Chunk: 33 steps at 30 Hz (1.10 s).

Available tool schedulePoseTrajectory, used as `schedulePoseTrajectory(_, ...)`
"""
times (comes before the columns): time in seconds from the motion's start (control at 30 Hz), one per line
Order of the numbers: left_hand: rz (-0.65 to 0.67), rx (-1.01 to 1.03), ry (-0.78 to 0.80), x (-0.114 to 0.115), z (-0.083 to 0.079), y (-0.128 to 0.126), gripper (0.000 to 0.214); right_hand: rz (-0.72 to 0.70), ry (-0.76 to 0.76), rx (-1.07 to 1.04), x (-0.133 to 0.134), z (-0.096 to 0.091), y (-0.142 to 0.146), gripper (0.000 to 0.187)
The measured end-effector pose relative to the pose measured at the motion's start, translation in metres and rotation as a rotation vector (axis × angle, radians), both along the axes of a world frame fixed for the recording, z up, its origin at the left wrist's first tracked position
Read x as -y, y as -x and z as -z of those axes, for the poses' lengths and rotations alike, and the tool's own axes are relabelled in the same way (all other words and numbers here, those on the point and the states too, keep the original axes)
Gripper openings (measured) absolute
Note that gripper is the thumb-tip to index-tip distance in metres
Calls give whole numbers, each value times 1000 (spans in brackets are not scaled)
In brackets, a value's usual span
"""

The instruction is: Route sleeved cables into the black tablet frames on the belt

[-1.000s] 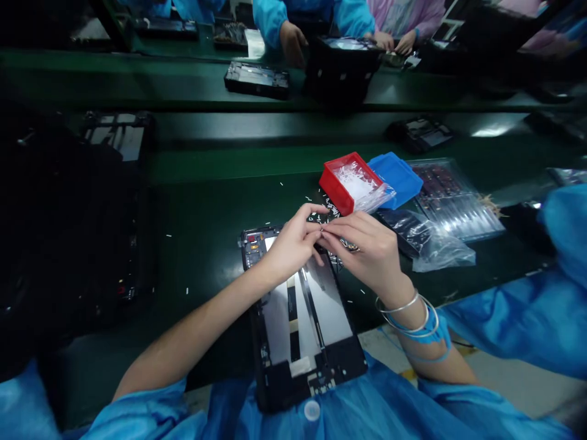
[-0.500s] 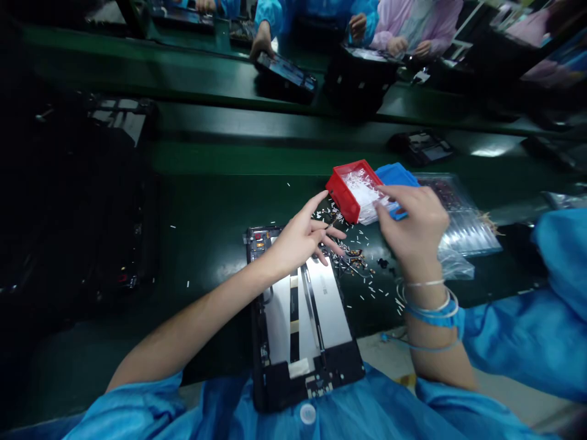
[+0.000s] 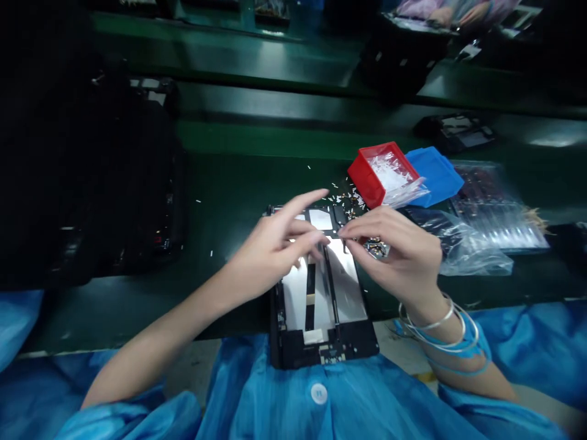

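An opened tablet (image 3: 347,284) with pale battery panels and a black frame lies at the table's front edge, against my blue smock. Over its upper part is my left hand (image 3: 279,247), index finger stretched out, with thumb and middle finger drawn together. Whatever lies between those fingertips is hidden. Close beside it, my right hand (image 3: 394,247) pinches a small dark part (image 3: 345,247) with thumb and fingertips above the tablet's upper right. A red bin (image 3: 367,179) of thin white strips (image 3: 391,171) stands beyond my right hand.
A blue tray (image 3: 438,177) adjoins the red bin. Clear plastic bags (image 3: 477,247) and a clear tray (image 3: 509,214) of parts lie right. Tiny white strips and small cables litter the table. Dark stacked devices (image 3: 137,183) stand left. Another device (image 3: 456,131) lies farther back.
My right hand has come from the red bin to the tablet's upper right, pinching a small dark part. My left hand's fingers have curled in over the tablet. The camera view has shifted.
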State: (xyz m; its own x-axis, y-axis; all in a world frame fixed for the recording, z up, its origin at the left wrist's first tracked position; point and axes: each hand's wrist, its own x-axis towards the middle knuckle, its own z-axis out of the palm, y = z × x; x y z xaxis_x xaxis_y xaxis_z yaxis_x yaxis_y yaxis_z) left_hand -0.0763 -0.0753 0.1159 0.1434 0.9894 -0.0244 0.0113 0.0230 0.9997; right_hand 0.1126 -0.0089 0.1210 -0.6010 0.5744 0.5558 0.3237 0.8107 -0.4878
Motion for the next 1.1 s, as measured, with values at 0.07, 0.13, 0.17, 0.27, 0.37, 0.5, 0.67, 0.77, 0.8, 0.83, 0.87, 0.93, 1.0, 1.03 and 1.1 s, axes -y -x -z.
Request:
schedulePoseTrajectory(0.07,-261,-239,-207,30,10,16,43,-6,315,-72,14,1,9,9)
schedulePoseTrajectory(0.13,-441,-453,-395,58,28,26,38,-28,630,-83,25,6,19,4)
schedulePoseTrajectory(0.17,-468,-539,-466,70,38,29,38,-34,753,-77,28,10,24,4)
schedulePoseTrajectory(0.27,-385,-733,-593,92,67,30,38,2,926,-77,32,25,39,6)
schedulePoseTrajectory(0.37,-257,-856,-667,99,83,29,40,61,912,-93,32,40,47,7)
schedulePoseTrajectory(0.5,-110,-972,-732,98,89,30,40,113,882,-107,32,47,50,7)
schedulePoseTrajectory(0.67,-73,-1056,-713,97,92,31,42,138,857,-102,34,47,52,6)
schedulePoseTrajectory(0.77,-72,-1045,-697,98,93,31,41,143,824,-61,33,46,52,5)
schedulePoseTrajectory(0.8,-74,-1036,-697,97,94,31,41,140,812,-42,33,46,51,4)
schedulePoseTrajectory(0.83,-77,-1028,-700,97,94,31,41,135,802,-22,32,45,50,4)
schedulePoseTrajectory(0.87,-80,-1026,-702,96,94,31,40,128,795,-2,31,44,49,5)
schedulePoseTrajectory(0.93,-87,-1041,-709,95,93,30,38,117,782,36,27,42,47,6)
schedulePoseTrajectory(1.0,-89,-1078,-705,93,90,28,34,105,764,74,23,40,46,6)
schedulePoseTrajectory(1.03,-91,-1098,-702,93,89,27,32,96,753,91,21,39,45,6)
schedulePoseTrajectory(1.1,-100,-1130,-708,91,84,25,31,74,735,127,16,38,45,5)
